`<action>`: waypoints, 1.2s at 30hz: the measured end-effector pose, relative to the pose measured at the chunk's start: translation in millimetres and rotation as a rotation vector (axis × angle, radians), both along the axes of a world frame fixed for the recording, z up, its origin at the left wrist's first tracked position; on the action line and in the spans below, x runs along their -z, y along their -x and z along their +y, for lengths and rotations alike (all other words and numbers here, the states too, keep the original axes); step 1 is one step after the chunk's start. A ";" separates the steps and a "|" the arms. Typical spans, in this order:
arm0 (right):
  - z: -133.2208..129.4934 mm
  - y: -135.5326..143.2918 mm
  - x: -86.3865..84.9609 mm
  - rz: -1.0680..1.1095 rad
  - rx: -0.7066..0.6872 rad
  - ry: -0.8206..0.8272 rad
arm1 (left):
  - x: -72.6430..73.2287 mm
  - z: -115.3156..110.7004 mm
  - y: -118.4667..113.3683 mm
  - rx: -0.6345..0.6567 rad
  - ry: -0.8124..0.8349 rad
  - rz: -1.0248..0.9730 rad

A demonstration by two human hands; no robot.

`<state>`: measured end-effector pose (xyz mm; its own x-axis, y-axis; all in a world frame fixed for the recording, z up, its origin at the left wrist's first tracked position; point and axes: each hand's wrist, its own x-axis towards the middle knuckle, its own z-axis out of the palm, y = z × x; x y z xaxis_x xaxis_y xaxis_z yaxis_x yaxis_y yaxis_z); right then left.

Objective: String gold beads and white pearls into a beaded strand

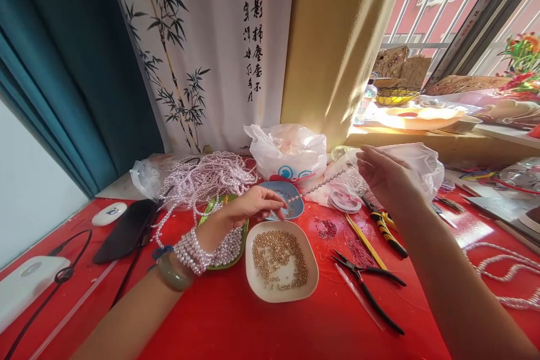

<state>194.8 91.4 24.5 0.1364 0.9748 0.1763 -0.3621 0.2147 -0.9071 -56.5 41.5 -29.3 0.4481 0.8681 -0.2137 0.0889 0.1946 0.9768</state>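
Note:
A thin string of small beads (323, 184) slants upward through the air between my two hands. My left hand (259, 203), with several pearl strands and a green bangle at the wrist, pinches its lower end above the blue dish (300, 205). Raised higher, my right hand (382, 174) is closed at the upper end; its fingertips are partly hidden. Just below my left hand stands a cream dish (312, 286) of gold-coloured beads (276, 256). A green tray (242, 250) of pale pearl beads (225, 248) lies partly behind my left wrist.
Lilac bead strands (206, 177) are heaped at back left, beside a white plastic bag (291, 152). Black-handled pliers (358, 275), a yellow stick (366, 242) and yellow-black pliers (386, 228) lie at right. A dark phone (124, 232) is at left.

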 end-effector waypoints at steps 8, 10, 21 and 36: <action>-3.8 0.4 -2.2 -0.065 0.105 -0.063 | 11.7 5.5 -0.9 0.023 -0.216 0.253; -6.6 1.5 -4.5 -0.072 0.129 -0.119 | 11.9 5.0 -2.9 0.019 -0.270 0.276; -32.7 -0.2 -13.4 -0.228 0.111 -0.238 | 0.4 -9.7 -8.2 0.032 -0.386 0.400; -76.4 65.7 89.6 -0.600 -0.325 -0.042 | 34.3 -34.9 -10.1 -0.039 -0.483 0.623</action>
<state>129.1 15.0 -65.0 -0.2957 0.9403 0.1686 0.1487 0.2197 -0.9642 -46.4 6.6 -63.6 0.3368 0.9415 -0.0105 0.6498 -0.2244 0.7262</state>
